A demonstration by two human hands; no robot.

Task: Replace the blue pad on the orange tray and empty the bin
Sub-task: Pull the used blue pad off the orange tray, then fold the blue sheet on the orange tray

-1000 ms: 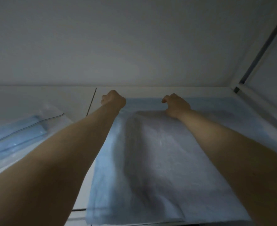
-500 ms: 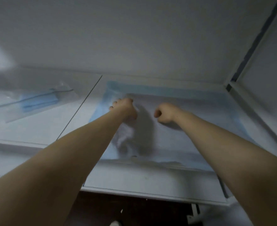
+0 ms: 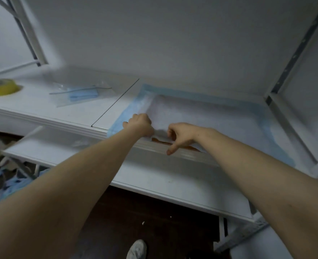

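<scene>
A blue-bordered pad [image 3: 210,124] with a white middle lies spread over the right part of the upper white shelf. At its front edge a thin strip of the orange tray [image 3: 159,140] shows beneath it. My left hand [image 3: 140,125] grips the pad's front left edge in a fist. Just to its right, my right hand [image 3: 182,135] holds the front edge with curled fingers, its index finger pointing down over the shelf lip. No bin is in view.
On the upper shelf's left part lie a yellow tape roll [image 3: 1,86] and a clear bag [image 3: 79,94] with a folded blue pad inside. A lower white shelf [image 3: 154,176] juts out below. Crumpled blue material [image 3: 10,184] lies on the floor at left.
Both hands have drawn back from the pad's far edge to its front edge. The view has pulled back and down, and the orange tray strip and lower shelf now show.
</scene>
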